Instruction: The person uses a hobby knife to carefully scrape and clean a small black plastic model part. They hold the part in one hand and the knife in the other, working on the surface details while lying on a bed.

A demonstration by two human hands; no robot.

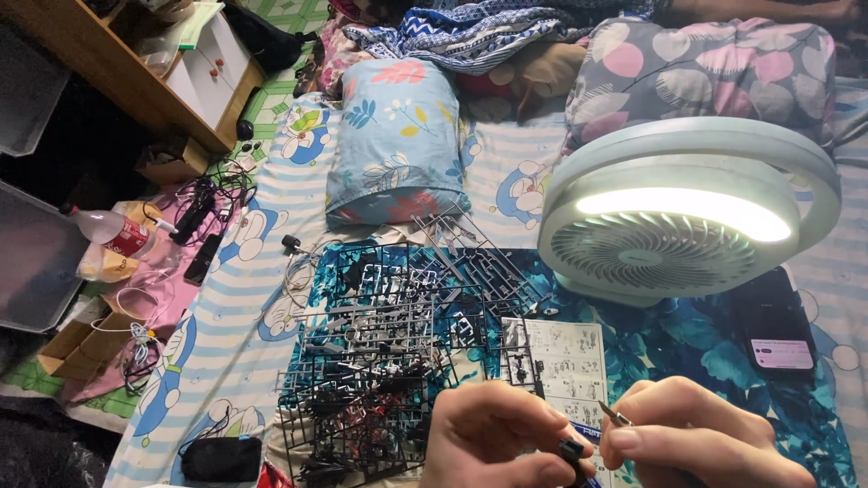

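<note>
Both my hands are at the bottom edge of the head view. My left hand [493,443] pinches a small dark plastic part [571,450] between thumb and fingers. My right hand [696,434] grips a thin metal tool [616,416] whose tip points toward that part. Just beyond my hands lies a printed instruction sheet [565,357]. To the left of it, several grey and black model-kit part frames [389,361] are piled on a blue patterned cloth [687,348].
A round white fan with a lit ring [687,212] stands at the right, a dark phone [773,325] beside it. A floral pillow [398,136] lies behind the frames. A plastic bottle [113,230], cables and cardboard boxes [81,343] sit at the left. A black pouch [221,456] lies bottom left.
</note>
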